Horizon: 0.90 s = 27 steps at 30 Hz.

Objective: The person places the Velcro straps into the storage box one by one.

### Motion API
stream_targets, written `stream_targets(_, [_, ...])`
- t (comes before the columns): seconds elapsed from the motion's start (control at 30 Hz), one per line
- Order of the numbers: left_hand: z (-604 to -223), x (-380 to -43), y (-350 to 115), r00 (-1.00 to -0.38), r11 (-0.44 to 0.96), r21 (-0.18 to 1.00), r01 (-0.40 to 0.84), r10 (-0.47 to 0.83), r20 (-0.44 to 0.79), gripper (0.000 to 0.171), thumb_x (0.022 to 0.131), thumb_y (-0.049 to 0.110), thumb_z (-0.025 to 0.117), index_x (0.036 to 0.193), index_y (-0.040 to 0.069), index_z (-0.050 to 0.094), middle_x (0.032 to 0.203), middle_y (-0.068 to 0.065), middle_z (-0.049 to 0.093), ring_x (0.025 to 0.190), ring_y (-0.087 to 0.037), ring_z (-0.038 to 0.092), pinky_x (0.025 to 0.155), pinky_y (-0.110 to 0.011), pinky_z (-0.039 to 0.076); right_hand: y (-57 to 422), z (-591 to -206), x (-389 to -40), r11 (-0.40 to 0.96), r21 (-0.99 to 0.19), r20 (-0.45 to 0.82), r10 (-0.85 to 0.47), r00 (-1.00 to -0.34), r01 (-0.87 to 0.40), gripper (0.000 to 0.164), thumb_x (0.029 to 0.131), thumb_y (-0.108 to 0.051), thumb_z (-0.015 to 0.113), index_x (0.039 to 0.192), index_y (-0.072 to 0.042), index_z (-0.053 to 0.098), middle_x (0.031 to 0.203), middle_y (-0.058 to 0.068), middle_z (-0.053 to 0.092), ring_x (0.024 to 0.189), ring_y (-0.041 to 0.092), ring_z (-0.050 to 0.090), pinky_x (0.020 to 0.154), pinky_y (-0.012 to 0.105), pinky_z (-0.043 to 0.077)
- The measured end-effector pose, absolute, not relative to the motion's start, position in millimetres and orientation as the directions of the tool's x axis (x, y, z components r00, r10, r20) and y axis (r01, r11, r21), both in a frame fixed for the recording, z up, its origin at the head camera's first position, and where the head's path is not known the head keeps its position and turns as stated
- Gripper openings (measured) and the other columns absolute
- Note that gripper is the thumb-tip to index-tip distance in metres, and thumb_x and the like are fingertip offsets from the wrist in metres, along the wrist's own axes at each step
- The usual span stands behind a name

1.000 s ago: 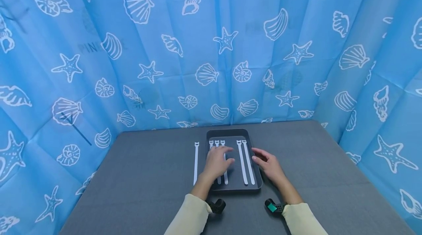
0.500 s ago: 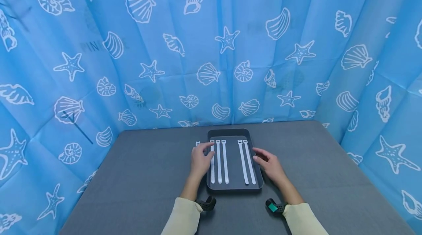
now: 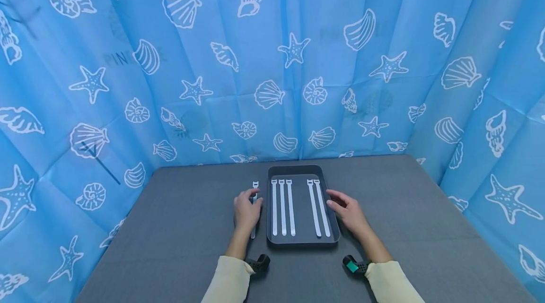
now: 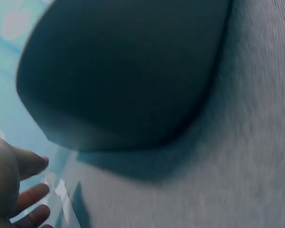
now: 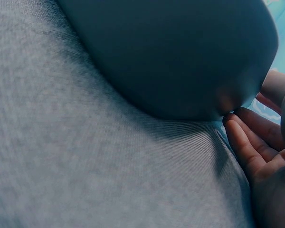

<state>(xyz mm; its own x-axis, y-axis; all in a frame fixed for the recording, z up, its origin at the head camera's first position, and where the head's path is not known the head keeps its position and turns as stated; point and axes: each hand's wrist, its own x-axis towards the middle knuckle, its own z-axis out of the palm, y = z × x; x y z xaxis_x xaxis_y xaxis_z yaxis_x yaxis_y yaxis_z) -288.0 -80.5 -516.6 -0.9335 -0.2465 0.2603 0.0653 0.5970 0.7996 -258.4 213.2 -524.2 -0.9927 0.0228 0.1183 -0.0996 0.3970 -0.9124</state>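
My left hand (image 3: 246, 211) is over a single white hook-and-loop cable tie (image 3: 255, 184), which lies on the table left of the dark grey tray (image 3: 303, 243). Thumb and index finger stand apart, and the hand covers the tie's middle. In the left wrist view the tie (image 4: 65, 199) shows just beyond the spread fingers (image 4: 32, 195). Inside the tray, three cable ties (image 3: 282, 208) lie side by side at the left and two more (image 3: 314, 208) at the right. My right hand (image 3: 350, 213) rests at the tray's right side; its straight fingers (image 5: 242, 145) touch the outer wall.
A dark grey cloth (image 3: 191, 227) covers the table. Blue curtains (image 3: 238, 104) with white shell prints hang behind it and along both sides. Each wrist wears a black band with a camera mount (image 3: 261, 264).
My left hand has moved left from above the tray to the lone cable tie, uncovering the three ties at the tray's left. The right hand has stayed at the tray's side.
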Motion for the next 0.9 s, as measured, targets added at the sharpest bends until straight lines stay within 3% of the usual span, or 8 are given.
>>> stream_targets(0.33, [-524, -294, -91, -0.948, 0.671, 0.741, -0.012, -0.243, 0.204, 0.041, 0.081, 0.011, 0.078, 0.12, 0.011, 0.067, 0.104, -0.007, 0.063, 0.093, -0.025, 0.051, 0.076, -0.041, 0.044, 215, -524, -258, 0.398, -0.912, 0.122, 0.027, -0.992, -0.101, 0.04, 0.099, -0.02, 0.059, 0.137, -0.007, 0.055, 0.139, 0.016, 0.052, 0.123, 0.032, 0.051, 0.1, 0.049, 0.042])
stream_targets(0.6, [-515, -293, -90, -0.945, 0.739, 0.658, -0.144, -0.301, 0.132, 0.058, 0.08, 0.01, 0.078, 0.134, 0.008, 0.056, 0.118, -0.018, 0.061, 0.11, -0.037, 0.053, 0.088, -0.049, 0.046, 210, -524, -257, 0.398, -0.912, 0.116, 0.021, -0.993, -0.098, 0.041, 0.099, -0.02, 0.059, 0.137, -0.006, 0.054, 0.138, 0.017, 0.052, 0.123, 0.032, 0.051, 0.1, 0.048, 0.042])
stream_targets(0.9, [-509, -292, -102, -0.927, 0.723, 0.674, -0.151, -0.34, 0.157, 0.057, 0.076, 0.003, 0.08, 0.13, 0.007, 0.059, 0.1, -0.017, 0.069, 0.096, -0.038, 0.063, 0.082, -0.05, 0.049, 209, -522, -261, 0.385, -0.918, 0.113, 0.019, -0.993, -0.097, 0.04, 0.099, -0.017, 0.058, 0.137, -0.006, 0.054, 0.138, 0.016, 0.052, 0.123, 0.032, 0.051, 0.1, 0.049, 0.042])
